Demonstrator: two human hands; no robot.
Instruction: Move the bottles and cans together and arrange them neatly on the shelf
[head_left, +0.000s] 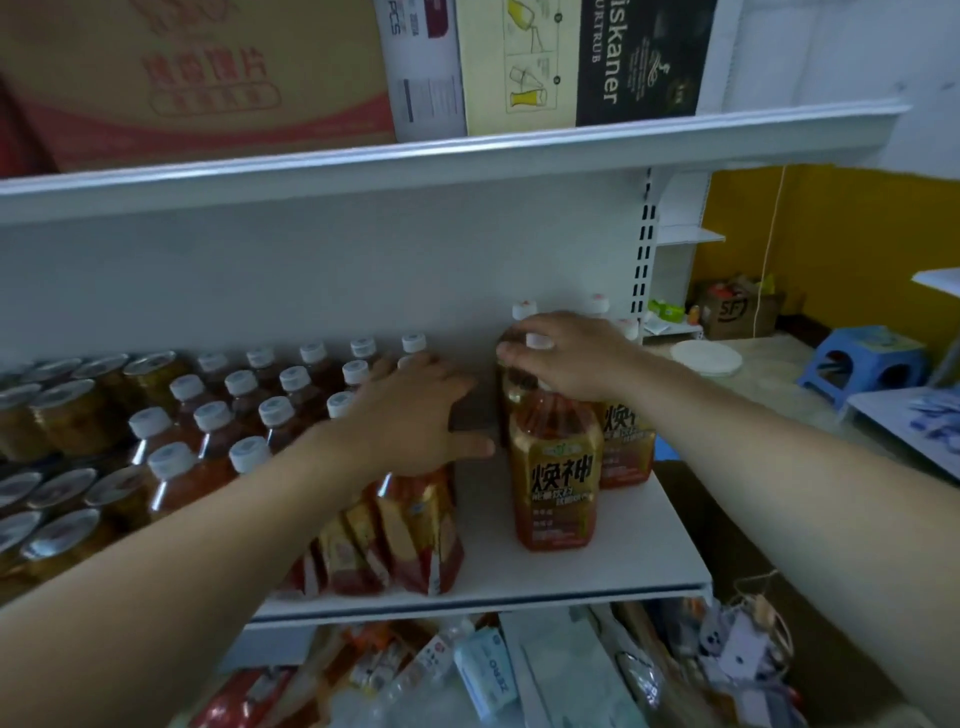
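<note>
Left hand (410, 415) is resting spread-fingered on the packed bottles (244, 410); right hand (571, 358) is clamping curled fingers (519, 358) on a three-o'clock stray bottle (556, 483), its neighbours (626, 447) awaiting moving.

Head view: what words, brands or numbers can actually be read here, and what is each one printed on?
"iskaner" and "URTRUB", both cut off: black carton on the top shelf.
"PCS": white box beside it.
"焕神": label of the front bottle.
"SF": brown box at the far right.
Too blurred to read: red print on the cardboard carton, the blue packet below, and the small label lines.
</note>
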